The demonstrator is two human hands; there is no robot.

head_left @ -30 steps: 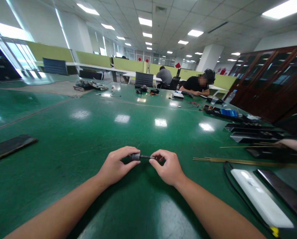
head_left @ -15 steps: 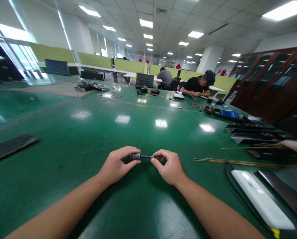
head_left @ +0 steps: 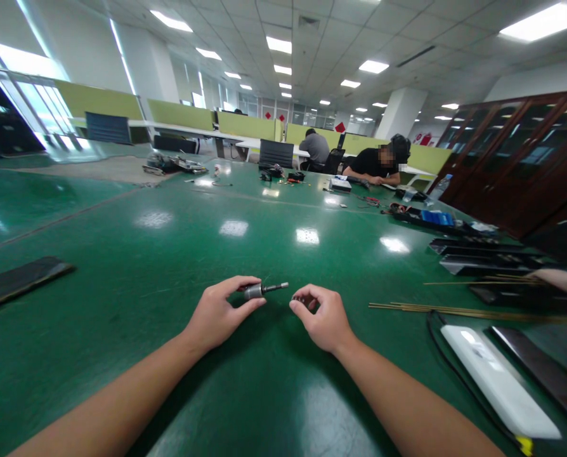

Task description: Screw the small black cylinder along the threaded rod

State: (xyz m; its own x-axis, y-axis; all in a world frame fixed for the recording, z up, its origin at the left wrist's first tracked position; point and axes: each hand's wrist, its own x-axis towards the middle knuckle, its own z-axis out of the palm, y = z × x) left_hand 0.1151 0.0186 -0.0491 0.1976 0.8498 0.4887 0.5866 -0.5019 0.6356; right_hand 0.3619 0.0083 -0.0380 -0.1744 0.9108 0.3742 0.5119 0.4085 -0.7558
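Between the thumb and fingers of my left hand (head_left: 221, 312) is a small metal cylinder with a thin shaft (head_left: 254, 291), which looks like a small motor. Its dark shaft has a light tip and points right, tilted slightly up. My right hand (head_left: 320, 317) is closed in a pinch on a small metallic piece (head_left: 299, 298), mostly hidden by the fingers. A short gap separates the shaft's tip from the right fingertips. Both hands are just above the green table (head_left: 207, 393).
Thin brass-coloured rods (head_left: 421, 308), a white power strip (head_left: 497, 381) with a black cord and dark channel pieces (head_left: 493, 261) lie right. Another person's hand (head_left: 557, 279) touches the rods. A dark flat bar (head_left: 21, 282) lies left. Someone in black (head_left: 371, 164) leans at the far edge.
The shaft's tip has come away from the small piece in my right hand. My left hand has tilted the shaft upward. The right hand has barely moved.
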